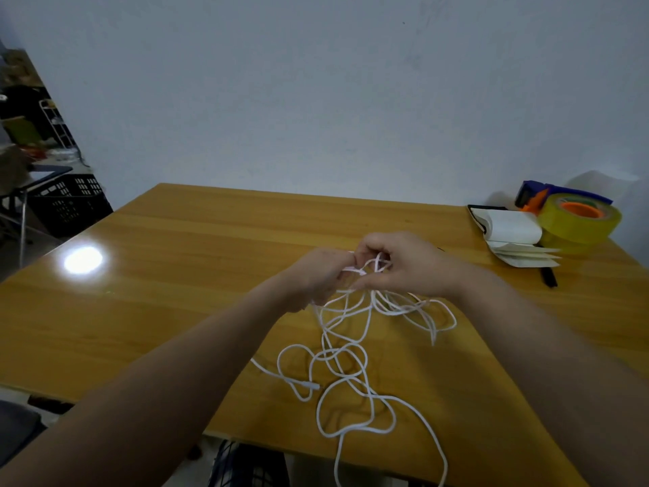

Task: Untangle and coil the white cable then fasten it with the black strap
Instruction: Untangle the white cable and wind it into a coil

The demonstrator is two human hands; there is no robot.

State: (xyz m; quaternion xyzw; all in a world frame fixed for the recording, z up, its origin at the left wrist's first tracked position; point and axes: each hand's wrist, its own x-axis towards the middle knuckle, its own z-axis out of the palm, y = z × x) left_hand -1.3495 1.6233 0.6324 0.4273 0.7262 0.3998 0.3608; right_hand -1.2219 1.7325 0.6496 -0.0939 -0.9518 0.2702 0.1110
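A tangled white cable lies in loose loops on the wooden table, one strand hanging over the near edge. My left hand and my right hand are raised just above the table, close together, each with fingers curled round strands at the top of the tangle. One plug end rests on the table near the front. A black strip, possibly the strap, lies at the right below an open notebook.
An open notebook and a yellow tape roll with a blue dispenser sit at the far right corner. A bright light reflection shows on the left. A black crate and a chair stand off the left edge.
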